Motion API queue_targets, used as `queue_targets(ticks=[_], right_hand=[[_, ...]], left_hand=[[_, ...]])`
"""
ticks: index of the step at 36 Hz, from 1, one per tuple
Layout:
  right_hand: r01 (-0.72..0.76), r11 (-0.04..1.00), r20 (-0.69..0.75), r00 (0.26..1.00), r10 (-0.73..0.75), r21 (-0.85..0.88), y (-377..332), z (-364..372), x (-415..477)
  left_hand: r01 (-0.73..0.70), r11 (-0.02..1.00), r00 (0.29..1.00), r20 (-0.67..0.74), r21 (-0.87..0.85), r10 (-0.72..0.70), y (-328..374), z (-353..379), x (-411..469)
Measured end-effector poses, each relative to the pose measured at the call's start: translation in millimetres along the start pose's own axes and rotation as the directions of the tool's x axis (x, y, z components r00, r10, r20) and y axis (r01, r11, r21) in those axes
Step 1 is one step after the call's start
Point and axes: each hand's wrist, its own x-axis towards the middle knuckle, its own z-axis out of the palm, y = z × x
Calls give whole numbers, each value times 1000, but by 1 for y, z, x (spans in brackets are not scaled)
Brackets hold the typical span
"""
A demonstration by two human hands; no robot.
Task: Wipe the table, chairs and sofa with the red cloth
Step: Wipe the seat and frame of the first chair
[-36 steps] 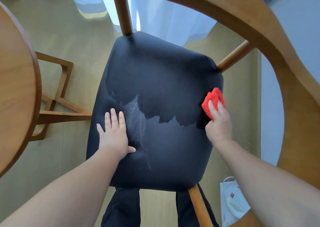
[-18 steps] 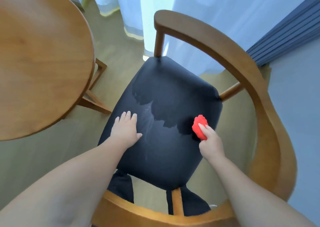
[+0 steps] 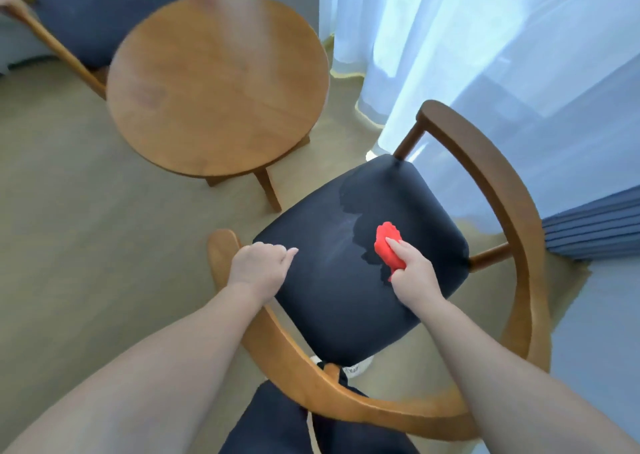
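Note:
A wooden armchair point(image 3: 498, 176) with a dark navy seat cushion point(image 3: 349, 301) stands below me. The cushion's far half looks darker, with a jagged edge across the middle. My right hand point(image 3: 414, 273) grips the bunched red cloth point(image 3: 388, 247) and presses it on the seat near that edge. My left hand point(image 3: 259, 268) rests at the cushion's left edge beside the armrest end, fingers loosely curled, holding nothing. A round wooden table point(image 3: 218, 82) stands at the upper left.
A second chair with a dark cushion point(image 3: 104, 13) stands behind the table at top left. White sheer curtains point(image 3: 485, 55) hang at the right, with a blue pleated curtain point(image 3: 595, 225) lower right. Beige floor point(image 3: 86, 245) spreads to the left.
The view has pulled back and up, bringing the whole table and second chair into sight. My right hand slid the cloth towards the seat's middle. My left hand curled and shifted to the cushion's left edge.

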Motion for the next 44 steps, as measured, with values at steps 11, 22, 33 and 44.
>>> queue_targets(ticks=[11, 22, 33, 44], right_hand=[[99, 989, 53, 994, -93, -114, -10, 44, -9], [253, 927, 120, 966, -228, -277, -4, 53, 8], [443, 815, 267, 893, -363, -374, 4, 36, 123], [578, 643, 399, 815, -420, -503, -25, 53, 243]], left_hand=[[336, 939, 937, -78, -77, -341, -64, 40, -52], [567, 787, 794, -93, -244, -601, -21, 74, -45], [546, 822, 797, -201, -164, -570, -16, 83, -39], [546, 825, 803, -188, -147, -565, -2, 77, -35]])
